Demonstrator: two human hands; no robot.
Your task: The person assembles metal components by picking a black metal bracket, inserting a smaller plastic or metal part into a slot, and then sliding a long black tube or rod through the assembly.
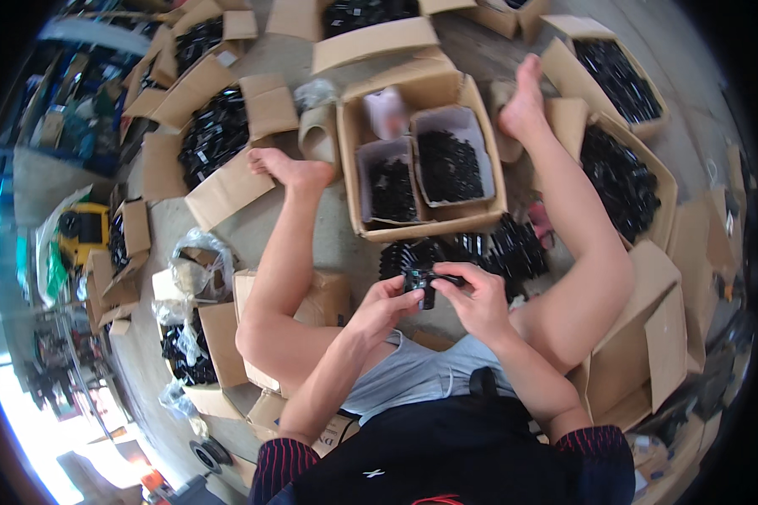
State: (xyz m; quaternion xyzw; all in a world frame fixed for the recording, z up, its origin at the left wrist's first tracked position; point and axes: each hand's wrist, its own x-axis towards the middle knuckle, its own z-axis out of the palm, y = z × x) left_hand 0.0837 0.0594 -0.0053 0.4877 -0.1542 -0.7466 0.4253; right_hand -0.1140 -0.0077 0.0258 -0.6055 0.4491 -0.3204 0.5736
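Between my two hands, above my lap, is a small black plastic part [419,282]; its exact kind I cannot make out. The fingers of my left hand [386,305] pinch it from the left, thumb on its face. My right hand [474,296] has thumb and fingers closed at its upper right, on a short dark piece [448,279] that meets the part. Just beyond my hands lie rows of similar black parts [514,251]. Farther off, a cardboard box [354,202] holds two lined trays of small black pieces [449,160] and a blurred pinkish thing [386,114].
Open cartons of black parts stand all around, such as one at left [215,139] and one at right [619,181]. An opened carton [627,370] is by my right thigh. Clear plastic bags [202,265] and a yellow machine [84,231] are at left. My bare legs flank the middle box.
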